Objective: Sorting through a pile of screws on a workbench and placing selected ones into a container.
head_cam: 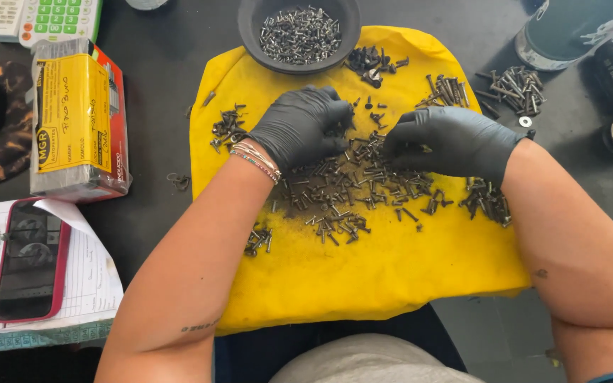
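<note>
Both my hands wear black gloves and rest over a yellow cloth (391, 262) covered with small dark screws (352, 191). My left hand (299, 126) lies palm down on the upper part of the screw pile, fingers spread and touching screws. My right hand (448, 138) is curled at the pile's right side, its fingertips pinched near a few screws; whether one is held I cannot tell. A dark round bowl (299, 32) holding several screws stands at the cloth's far edge. Small sorted heaps lie around the cloth (228, 131) (487, 198) (448, 89).
A yellow and red box (79, 117) lies at left, with a phone in a red case (30, 259) on papers below it. A calculator (44, 18) is top left. More screws (516, 89) and dark containers (569, 32) sit top right.
</note>
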